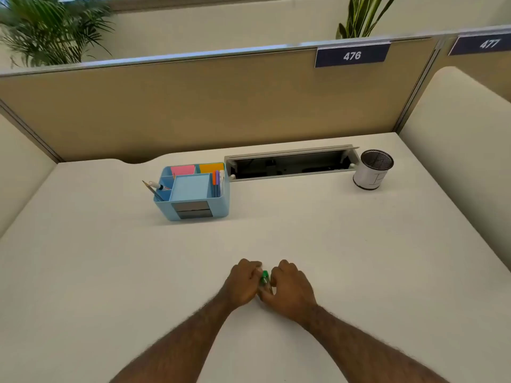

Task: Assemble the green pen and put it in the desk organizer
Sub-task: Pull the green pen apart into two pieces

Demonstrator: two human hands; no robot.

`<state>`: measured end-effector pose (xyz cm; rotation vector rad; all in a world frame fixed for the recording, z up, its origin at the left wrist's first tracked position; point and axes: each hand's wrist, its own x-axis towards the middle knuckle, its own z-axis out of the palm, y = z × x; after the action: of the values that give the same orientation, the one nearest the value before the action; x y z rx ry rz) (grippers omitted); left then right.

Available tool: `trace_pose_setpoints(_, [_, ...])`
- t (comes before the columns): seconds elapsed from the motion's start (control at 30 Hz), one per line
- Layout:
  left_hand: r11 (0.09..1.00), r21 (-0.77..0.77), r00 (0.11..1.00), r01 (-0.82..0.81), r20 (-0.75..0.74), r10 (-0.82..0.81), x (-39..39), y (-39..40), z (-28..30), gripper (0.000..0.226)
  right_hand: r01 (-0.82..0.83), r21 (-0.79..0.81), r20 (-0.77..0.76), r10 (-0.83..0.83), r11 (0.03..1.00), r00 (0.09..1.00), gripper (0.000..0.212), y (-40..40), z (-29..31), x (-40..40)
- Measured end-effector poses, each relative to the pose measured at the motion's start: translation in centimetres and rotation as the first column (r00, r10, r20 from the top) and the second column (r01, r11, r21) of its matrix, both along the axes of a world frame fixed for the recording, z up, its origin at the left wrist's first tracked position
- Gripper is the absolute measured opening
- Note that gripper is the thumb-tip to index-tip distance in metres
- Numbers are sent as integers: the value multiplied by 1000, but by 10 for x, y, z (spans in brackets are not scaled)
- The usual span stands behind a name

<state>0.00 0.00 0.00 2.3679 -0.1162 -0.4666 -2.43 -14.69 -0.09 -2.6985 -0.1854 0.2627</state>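
A small piece of the green pen [265,277] shows between my two hands, low on the white desk near its front middle. My left hand [244,284] and my right hand [290,288] are both closed around it, fingertips meeting; most of the pen is hidden by the fingers. The light blue desk organizer [193,208] stands farther back and to the left, well apart from my hands. It holds pink and orange sticky notes, several coloured pens on its right side, and a pencil and a marker on its left.
A black mesh pen cup [373,170] with a white wrap stands at the back right. An open cable tray [290,163] is sunk into the desk behind the organizer. Tan partition panels [193,106] bound the desk at the back and sides.
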Motion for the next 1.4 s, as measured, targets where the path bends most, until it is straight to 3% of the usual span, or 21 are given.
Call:
trace_pose_setpoints(0.1, [993,-117,999,-29,-19,27,1,-4,-2,27,35,65,-19,-34,997,999,30,2,-7,-1])
trace_pose_setpoints(0.2, [952,-257,975,-164,-190,117,2,-3,-4,32,153,217,-71,-141,964,987,32,1,-14,2])
trace_pose_setpoints(0.33, [795,-420,877,-438,-394,275,10,-5,1,26,232,367,-185,-174,901,967,28,3,-11,16])
trace_pose_setpoints(0.5, [561,-548,781,-620,-498,376,18,-21,6,25,290,525,-305,-141,801,942,16,3,-4,31])
trace_pose_setpoints(0.57, [512,-577,771,-637,-501,394,19,-23,8,26,293,542,-338,-114,787,934,21,2,-3,34])
trace_pose_setpoints(0.67, [480,-590,761,-649,-504,409,23,-23,6,28,285,547,-374,-75,787,924,32,1,-2,38])
trace_pose_setpoints(0.97, [367,-613,708,-699,-519,479,28,-24,-5,31,319,554,-379,-109,769,919,26,6,-7,41])
trace_pose_setpoints(1.3, [376,-604,701,-703,-501,507,30,-23,-12,28,348,525,-392,-142,777,909,39,6,-7,42])
trace_pose_setpoints(1.4, [300,-601,655,-740,-544,525,31,-23,-10,25,341,514,-370,-155,787,916,38,7,-8,41])
